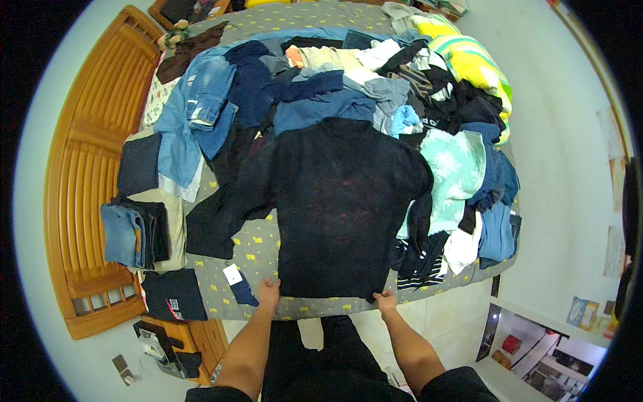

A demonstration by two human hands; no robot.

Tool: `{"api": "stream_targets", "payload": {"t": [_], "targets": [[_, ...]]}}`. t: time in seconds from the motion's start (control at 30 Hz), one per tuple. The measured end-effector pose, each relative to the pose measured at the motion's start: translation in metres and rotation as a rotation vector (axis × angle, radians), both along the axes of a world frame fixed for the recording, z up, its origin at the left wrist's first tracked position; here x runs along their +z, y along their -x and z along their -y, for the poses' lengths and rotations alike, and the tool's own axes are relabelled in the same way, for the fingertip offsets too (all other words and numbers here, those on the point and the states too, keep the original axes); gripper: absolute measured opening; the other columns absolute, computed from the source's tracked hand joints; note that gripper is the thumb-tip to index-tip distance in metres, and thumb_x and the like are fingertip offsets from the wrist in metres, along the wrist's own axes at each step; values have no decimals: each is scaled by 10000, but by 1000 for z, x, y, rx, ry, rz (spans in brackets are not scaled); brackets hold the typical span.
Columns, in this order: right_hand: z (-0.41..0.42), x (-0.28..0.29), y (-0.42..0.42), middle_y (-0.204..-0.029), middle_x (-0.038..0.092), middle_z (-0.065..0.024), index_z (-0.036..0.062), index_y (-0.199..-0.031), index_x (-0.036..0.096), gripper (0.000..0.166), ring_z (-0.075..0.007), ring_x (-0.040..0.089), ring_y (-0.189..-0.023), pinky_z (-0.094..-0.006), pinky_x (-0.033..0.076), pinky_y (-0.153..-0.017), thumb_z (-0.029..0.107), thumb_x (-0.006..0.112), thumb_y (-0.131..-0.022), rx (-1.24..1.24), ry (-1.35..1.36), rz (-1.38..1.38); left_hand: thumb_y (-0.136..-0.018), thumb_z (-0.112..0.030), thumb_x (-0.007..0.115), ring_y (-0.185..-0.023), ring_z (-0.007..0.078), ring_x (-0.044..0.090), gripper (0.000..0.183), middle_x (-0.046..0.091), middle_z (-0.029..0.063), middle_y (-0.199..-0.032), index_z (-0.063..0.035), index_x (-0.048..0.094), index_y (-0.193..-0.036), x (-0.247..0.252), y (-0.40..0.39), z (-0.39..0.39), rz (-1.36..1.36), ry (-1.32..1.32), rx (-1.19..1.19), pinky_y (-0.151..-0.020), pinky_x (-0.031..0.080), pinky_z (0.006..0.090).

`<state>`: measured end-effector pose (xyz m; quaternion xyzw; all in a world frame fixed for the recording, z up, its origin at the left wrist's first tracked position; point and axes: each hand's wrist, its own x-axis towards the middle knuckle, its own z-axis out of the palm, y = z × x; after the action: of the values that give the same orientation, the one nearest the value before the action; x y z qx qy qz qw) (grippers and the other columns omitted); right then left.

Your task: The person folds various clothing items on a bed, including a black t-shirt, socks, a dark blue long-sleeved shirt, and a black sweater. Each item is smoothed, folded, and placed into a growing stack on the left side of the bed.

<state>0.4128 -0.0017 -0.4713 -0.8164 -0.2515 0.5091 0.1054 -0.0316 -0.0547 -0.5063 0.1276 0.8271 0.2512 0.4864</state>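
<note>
A black long-sleeved top (341, 211) lies spread out on the bed (256, 241), its hem towards me. My left hand (270, 293) pinches the hem's left corner, and my right hand (385, 300) grips the right corner. One sleeve stretches out to the left; the other hangs folded down along the right side. Just left of my left hand lies a dark blue sock (243, 291) with a white tag (232, 274). Striped black-and-white clothing (422, 266) is close beyond my right hand.
A large heap of clothes (311, 95) covers the far half of the bed. Folded jeans (123, 236) and a folded black garment (176, 294) lie at the left, near the wooden headboard (100, 176). A mint patterned cloth (452, 166) and a yellow striped quilt (472, 65) are at right.
</note>
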Motion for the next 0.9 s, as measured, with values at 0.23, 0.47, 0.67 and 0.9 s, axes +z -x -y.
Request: {"api": "stream_targets", "payload": {"t": [0.23, 0.47, 0.67, 0.9], "targets": [[6, 19, 99, -1206, 594, -242, -27, -1271, 525, 685, -413, 557, -1146, -418, 428, -1038, 286, 774, -714, 387, -236, 292, -801, -281, 769, -1217, 354, 517, 713, 548, 233, -1267, 13, 454, -1369, 58, 66, -114, -296, -278, -117, -1047, 409, 422], [121, 19, 98, -889, 672, -73, -2, -1037, 633, 325, -158, 630, -766, -296, 515, -681, 175, 779, -807, 239, -188, -75, -690, -307, 873, -1455, 393, 232, 1043, 148, 261, -1586, -161, 279, -1536, 116, 180, -279, -304, -735, -201, -1160, 271, 467], [145, 86, 158, -862, 678, -59, 6, -1032, 658, 299, -120, 614, -713, -249, 495, -625, 181, 783, -824, -83, 197, -230, -746, -532, 761, -1497, 390, 77, 955, 37, 205, -1628, -60, 384, -1486, 114, 206, -312, -242, -222, -861, -1175, 210, 530], [25, 94, 262, -941, 665, -11, 65, -1134, 640, 279, -135, 629, -823, -298, 528, -713, 184, 712, -892, 132, -28, -525, -816, -337, 664, -1097, 375, 627, 461, 681, 198, -1093, -37, 617, -1162, 168, 153, -279, -282, -353, -1554, -1117, 297, 578]]}}
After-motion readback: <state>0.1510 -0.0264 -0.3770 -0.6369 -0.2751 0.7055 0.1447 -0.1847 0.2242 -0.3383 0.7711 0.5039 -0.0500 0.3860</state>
